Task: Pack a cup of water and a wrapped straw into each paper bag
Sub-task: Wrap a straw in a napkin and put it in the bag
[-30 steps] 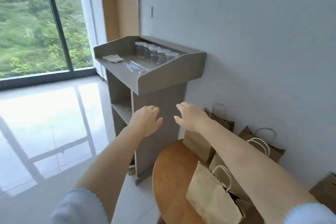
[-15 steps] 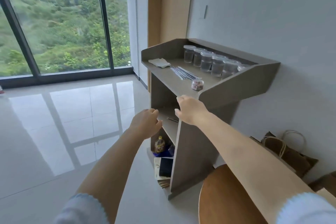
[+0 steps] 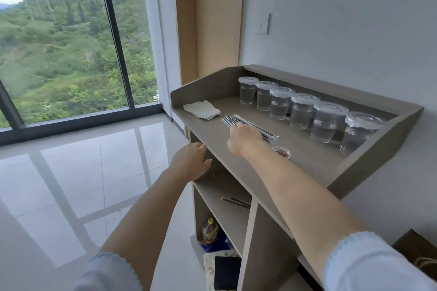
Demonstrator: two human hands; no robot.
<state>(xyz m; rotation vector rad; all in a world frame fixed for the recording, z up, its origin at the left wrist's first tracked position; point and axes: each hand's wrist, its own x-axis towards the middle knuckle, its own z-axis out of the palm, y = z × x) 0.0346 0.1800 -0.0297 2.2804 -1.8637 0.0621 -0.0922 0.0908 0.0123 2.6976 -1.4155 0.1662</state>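
out left, the window (image 3: 59,42) stands over the shiny floor (image 3: 59,184). my left hand (image 3: 191,163) hangs off the tabletop's (image 3: 307,158) front edge, fingers loose and holding nothing. napkins (image 3: 202,109) lie at the far left corner. my right hand (image 3: 243,138) rests on the bundle of wrapped straws (image 3: 250,125); i cannot tell whether its fingers have closed on one. a small tub of clips (image 3: 282,151) sits just beside my wrist. six lidded cups of water (image 3: 302,111) line the back wall. below, a bottle (image 3: 210,231) stands in the lower compartment.
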